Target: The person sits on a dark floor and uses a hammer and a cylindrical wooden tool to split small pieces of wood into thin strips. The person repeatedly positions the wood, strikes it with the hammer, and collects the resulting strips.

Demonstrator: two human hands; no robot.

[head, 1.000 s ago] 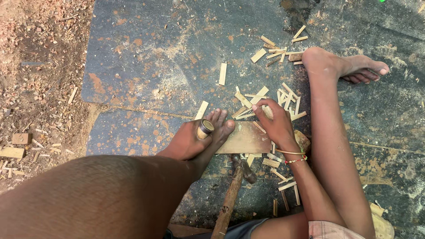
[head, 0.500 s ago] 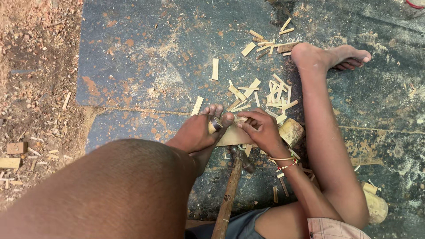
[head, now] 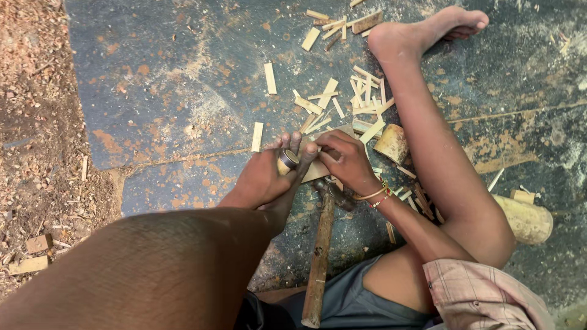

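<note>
My right hand (head: 344, 160), with a beaded bracelet at the wrist, has its fingers curled on the edge of a flat pale wooden piece (head: 317, 170) lying on the dark floor. Just left of it my bare left foot (head: 262, 178) pins a small bamboo ring (head: 287, 161) between its toes, touching the same piece. My left hand is out of sight, with my bent left leg filling the foreground. A hammer with a wooden handle (head: 319, 250) lies between my legs, its head just under my right hand.
Several split bamboo strips (head: 361, 101) lie scattered beyond the hand. A short bamboo section (head: 391, 143) lies beside my right leg and a longer one (head: 526, 220) at the right. My right foot (head: 422, 30) stretches out at the top. Wood shavings (head: 36, 122) cover the ground at the left.
The view has shifted and drawn closer. My right hand has slid left along the flat piece toward the foot and the ring, and its fingers have curled tighter.
</note>
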